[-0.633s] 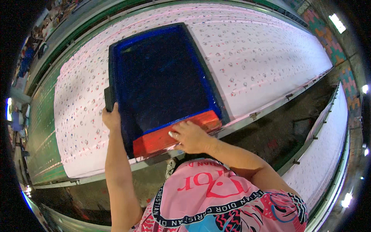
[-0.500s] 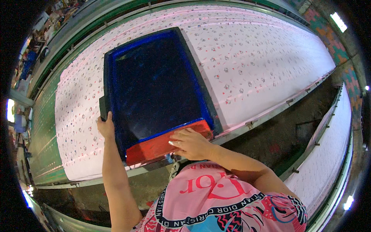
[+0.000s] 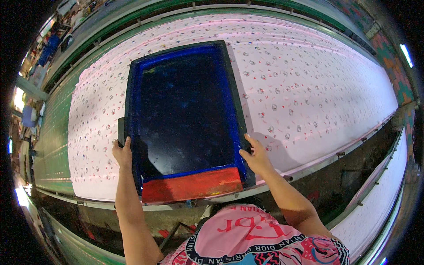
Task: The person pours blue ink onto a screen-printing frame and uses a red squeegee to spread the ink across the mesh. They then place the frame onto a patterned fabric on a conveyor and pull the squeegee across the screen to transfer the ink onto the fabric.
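Observation:
A large screen-printing frame (image 3: 185, 115) with a dark mesh and blue inner border lies over pale pink printed fabric (image 3: 282, 88). Across its near end runs a red strip (image 3: 192, 184). My left hand (image 3: 123, 152) is closed round a dark block on the frame's left side, thumb on top. On the opposite side, my right hand (image 3: 257, 155) grips the frame's right edge near the red strip. Part of its fingers is hidden by the frame edge. Under the frame, the fabric is out of sight.
The fabric covers a long green table (image 3: 53, 141) with a metal rail (image 3: 318, 162) along its near edge. Another table with white cloth (image 3: 375, 190) stands at the lower right, across a dark gap. Assorted clutter lies at the far left.
My right hand has left the red strip and taken hold of the frame's right edge. My left hand stays at its block. The whole view has shifted, with the frame appearing lower and straighter.

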A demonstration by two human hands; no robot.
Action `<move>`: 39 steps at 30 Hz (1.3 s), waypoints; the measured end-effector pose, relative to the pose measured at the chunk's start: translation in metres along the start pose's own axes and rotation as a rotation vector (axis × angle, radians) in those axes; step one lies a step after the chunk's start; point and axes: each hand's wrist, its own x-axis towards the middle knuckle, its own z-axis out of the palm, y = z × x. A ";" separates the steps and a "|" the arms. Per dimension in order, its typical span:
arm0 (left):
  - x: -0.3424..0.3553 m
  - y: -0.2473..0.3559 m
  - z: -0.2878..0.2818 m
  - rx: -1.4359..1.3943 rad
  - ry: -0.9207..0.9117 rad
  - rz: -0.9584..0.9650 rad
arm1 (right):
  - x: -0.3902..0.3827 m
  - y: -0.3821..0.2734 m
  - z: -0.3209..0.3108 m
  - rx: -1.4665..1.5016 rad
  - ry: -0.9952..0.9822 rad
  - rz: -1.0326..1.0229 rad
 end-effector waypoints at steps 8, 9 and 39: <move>-0.006 0.019 0.001 -0.205 -0.103 -0.124 | 0.007 -0.019 0.006 0.004 0.033 0.076; -0.008 0.019 0.002 -0.209 -0.107 -0.134 | 0.005 -0.027 0.006 0.003 0.036 0.101; -0.143 0.321 0.198 -0.547 -0.133 -0.168 | 0.073 0.095 -0.344 0.063 0.359 -0.057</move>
